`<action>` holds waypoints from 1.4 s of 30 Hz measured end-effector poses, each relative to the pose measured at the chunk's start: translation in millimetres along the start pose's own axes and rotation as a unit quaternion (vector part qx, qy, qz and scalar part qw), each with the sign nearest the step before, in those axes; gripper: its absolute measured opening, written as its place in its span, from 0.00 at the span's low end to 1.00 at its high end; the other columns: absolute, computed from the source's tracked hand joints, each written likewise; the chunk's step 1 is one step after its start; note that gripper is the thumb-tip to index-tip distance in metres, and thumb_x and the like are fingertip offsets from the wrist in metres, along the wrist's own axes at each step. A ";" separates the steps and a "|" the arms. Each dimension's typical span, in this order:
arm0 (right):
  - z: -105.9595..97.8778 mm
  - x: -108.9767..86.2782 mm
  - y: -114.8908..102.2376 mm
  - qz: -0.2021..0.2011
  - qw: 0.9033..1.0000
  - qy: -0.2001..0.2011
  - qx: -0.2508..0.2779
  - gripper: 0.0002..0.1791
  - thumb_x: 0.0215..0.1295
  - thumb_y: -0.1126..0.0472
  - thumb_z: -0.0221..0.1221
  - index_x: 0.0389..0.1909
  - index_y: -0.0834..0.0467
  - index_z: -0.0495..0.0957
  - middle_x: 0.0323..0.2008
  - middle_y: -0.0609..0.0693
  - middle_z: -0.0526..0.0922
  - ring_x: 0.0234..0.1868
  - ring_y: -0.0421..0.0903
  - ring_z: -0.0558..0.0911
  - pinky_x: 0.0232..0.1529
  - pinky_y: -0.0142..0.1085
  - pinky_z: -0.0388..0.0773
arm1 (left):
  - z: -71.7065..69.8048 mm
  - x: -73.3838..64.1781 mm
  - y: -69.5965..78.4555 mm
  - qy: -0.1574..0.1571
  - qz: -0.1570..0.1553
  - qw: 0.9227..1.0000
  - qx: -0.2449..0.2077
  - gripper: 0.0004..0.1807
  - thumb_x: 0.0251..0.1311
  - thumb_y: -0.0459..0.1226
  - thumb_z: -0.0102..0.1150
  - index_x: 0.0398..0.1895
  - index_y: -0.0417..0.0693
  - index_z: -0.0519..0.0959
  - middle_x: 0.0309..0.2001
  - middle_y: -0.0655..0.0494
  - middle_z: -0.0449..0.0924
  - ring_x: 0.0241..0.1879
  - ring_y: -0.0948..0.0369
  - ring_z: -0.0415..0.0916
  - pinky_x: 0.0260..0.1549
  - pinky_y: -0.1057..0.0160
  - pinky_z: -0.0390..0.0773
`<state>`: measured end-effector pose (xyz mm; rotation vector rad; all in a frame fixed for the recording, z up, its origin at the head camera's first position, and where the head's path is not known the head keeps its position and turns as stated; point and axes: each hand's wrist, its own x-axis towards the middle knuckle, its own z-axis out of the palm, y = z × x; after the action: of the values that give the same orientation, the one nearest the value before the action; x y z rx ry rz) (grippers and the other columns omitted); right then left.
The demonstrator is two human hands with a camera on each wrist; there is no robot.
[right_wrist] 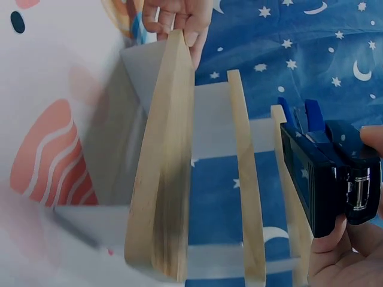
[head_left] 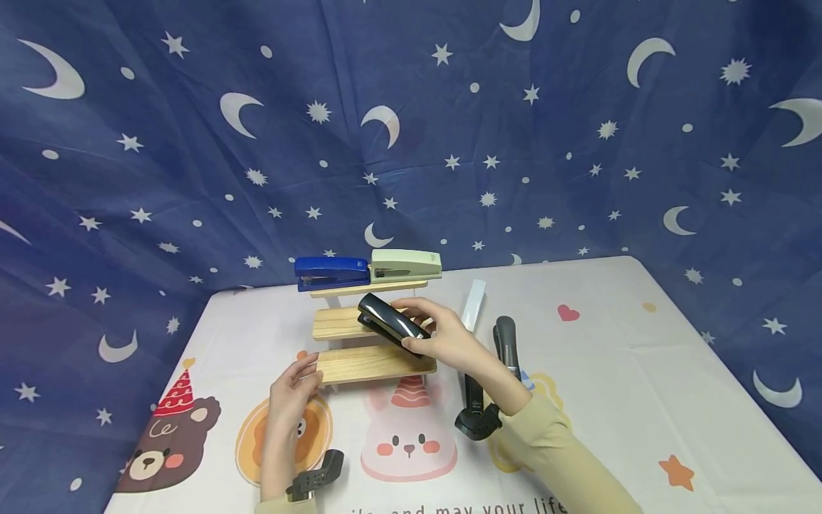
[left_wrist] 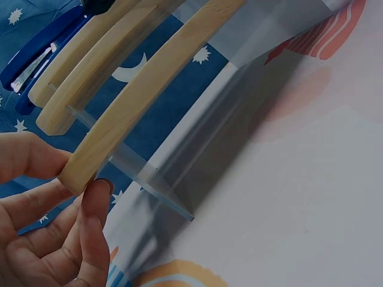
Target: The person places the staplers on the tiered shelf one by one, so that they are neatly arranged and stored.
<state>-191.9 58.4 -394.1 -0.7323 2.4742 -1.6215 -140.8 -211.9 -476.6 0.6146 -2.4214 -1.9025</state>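
Note:
A black stapler (head_left: pixel 387 320) is held in my right hand (head_left: pixel 446 334), tilted over the middle board (head_left: pixel 330 325) of a three-step wooden rack. Seen from the right wrist, the stapler (right_wrist: pixel 317 179) shows its end, with fingers under it and at its side. My left hand (head_left: pixel 292 392) pinches the left end of the rack's lowest board (head_left: pixel 375 364); the left wrist view shows thumb and fingers at the board's end (left_wrist: pixel 84 167). On the top board (head_left: pixel 366 289) a blue stapler (head_left: pixel 330 271) and a pale green stapler (head_left: pixel 407 264) sit end to end.
Right of the rack lie a long white item (head_left: pixel 474 300), a black item (head_left: pixel 474 394) partly behind the right wrist, and a dark grey stapler (head_left: pixel 506 339) partly behind the forearm. A starry blue cloth (head_left: pixel 578 178) hangs behind the printed tablecloth (head_left: pixel 610 378).

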 end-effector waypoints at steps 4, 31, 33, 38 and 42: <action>6.4 8.7 -2.4 0.002 1.000 -0.012 0.009 0.31 0.52 0.67 0.64 0.60 0.52 0.74 0.47 0.55 0.82 0.47 0.49 0.77 0.43 0.36 0.74 | 0.2 -0.1 -0.5 -0.001 0.001 1.000 0.000 0.24 0.62 0.33 0.54 0.63 0.47 0.71 0.58 0.44 0.74 0.36 0.75 0.76 0.40 0.74 0.77; 41.3 49.1 -5.3 -0.019 0.997 -0.066 0.038 0.29 0.54 0.69 0.62 0.60 0.53 0.74 0.50 0.57 0.81 0.45 0.51 0.77 0.46 0.32 0.73 | -0.6 0.1 -0.9 -0.001 -0.001 1.000 0.002 0.25 0.61 0.33 0.53 0.64 0.46 0.71 0.57 0.43 0.75 0.35 0.76 0.75 0.39 0.73 0.78; 43.1 51.7 -4.7 -0.020 0.997 -0.068 0.032 0.29 0.54 0.69 0.62 0.60 0.53 0.74 0.50 0.57 0.81 0.45 0.52 0.77 0.46 0.32 0.73 | -0.5 0.0 -0.8 -0.001 0.000 1.000 0.001 0.25 0.61 0.33 0.53 0.64 0.45 0.71 0.57 0.43 0.75 0.35 0.75 0.75 0.39 0.73 0.78; 46.1 58.1 -6.5 -0.015 0.997 -0.075 0.011 0.29 0.55 0.68 0.62 0.60 0.50 0.75 0.49 0.54 0.82 0.44 0.47 0.77 0.45 0.32 0.72 | 0.0 0.1 -0.8 0.002 0.005 1.000 -0.002 0.25 0.62 0.32 0.54 0.63 0.43 0.71 0.57 0.41 0.75 0.34 0.75 0.75 0.37 0.73 0.77; 48.3 62.9 -9.9 -0.014 0.996 -0.087 -0.003 0.29 0.55 0.67 0.62 0.60 0.48 0.75 0.49 0.52 0.82 0.44 0.44 0.77 0.44 0.31 0.72 | -0.5 0.7 -1.4 -0.001 0.003 1.000 -0.006 0.24 0.62 0.32 0.53 0.63 0.45 0.71 0.56 0.44 0.75 0.35 0.75 0.75 0.38 0.73 0.77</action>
<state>-227.9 -12.8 -394.9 -0.8718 2.3590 -1.4901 -140.9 -212.9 -478.0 0.6038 -2.4087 -1.9131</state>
